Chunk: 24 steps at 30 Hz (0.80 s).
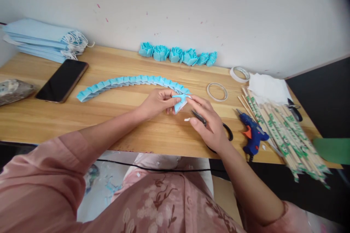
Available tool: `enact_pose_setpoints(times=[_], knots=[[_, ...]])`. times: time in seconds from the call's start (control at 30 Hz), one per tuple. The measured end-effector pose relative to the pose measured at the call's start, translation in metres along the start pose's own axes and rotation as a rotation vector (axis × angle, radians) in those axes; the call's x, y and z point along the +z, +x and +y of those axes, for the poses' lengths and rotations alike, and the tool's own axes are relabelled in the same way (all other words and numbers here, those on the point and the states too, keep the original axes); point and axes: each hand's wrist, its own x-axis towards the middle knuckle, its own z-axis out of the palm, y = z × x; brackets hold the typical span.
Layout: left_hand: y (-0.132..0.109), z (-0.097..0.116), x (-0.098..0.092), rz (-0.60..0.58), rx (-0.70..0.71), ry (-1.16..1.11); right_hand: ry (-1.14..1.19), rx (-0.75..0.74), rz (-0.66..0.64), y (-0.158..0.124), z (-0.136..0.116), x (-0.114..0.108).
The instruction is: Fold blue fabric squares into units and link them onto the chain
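Note:
My left hand [161,103] pinches a small folded piece of light blue fabric [179,105], with a white patch along its lower edge. The fingertips of my right hand [210,122] touch the right corner of this piece, while its thumb stays apart. Partly hidden under my right hand lie black-handled scissors [228,132]. A tiny white scrap [187,119] shows by the right thumb. Just behind my hands, a curved row of folded blue pieces [123,81] stretches across the table to the left.
Several blue fabric flowers [161,53] line the wall. Stacked blue face masks [41,38] and a phone [62,80] are left. Tape rolls [217,91], a blue glue gun [253,133], wrapped chopsticks [290,134] and white sheets [269,88] are right. A black cable [164,170] crosses below the table edge.

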Motion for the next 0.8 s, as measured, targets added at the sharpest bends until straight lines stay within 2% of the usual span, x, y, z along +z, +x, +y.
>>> enact_pose_setpoints(times=[0.1,0.2,0.33,0.57,0.8], knots=[[0.001,0.0,0.0,-0.002,0.006,0.006,-0.255,-0.17,-0.042,0.002,0.0,-0.003],[0.001,0.0,0.0,0.002,0.015,0.013,-0.414,-0.241,-0.091,0.002,0.003,-0.005],[0.0,-0.001,-0.001,0.005,0.018,0.028,-0.519,-0.261,-0.148,0.002,0.004,-0.009],[0.001,-0.002,-0.002,0.016,0.008,0.034,-0.54,-0.235,-0.256,0.008,-0.002,-0.018],[0.001,-0.002,-0.002,0.029,0.0,0.016,-0.603,-0.24,-0.324,0.014,-0.011,-0.016]])
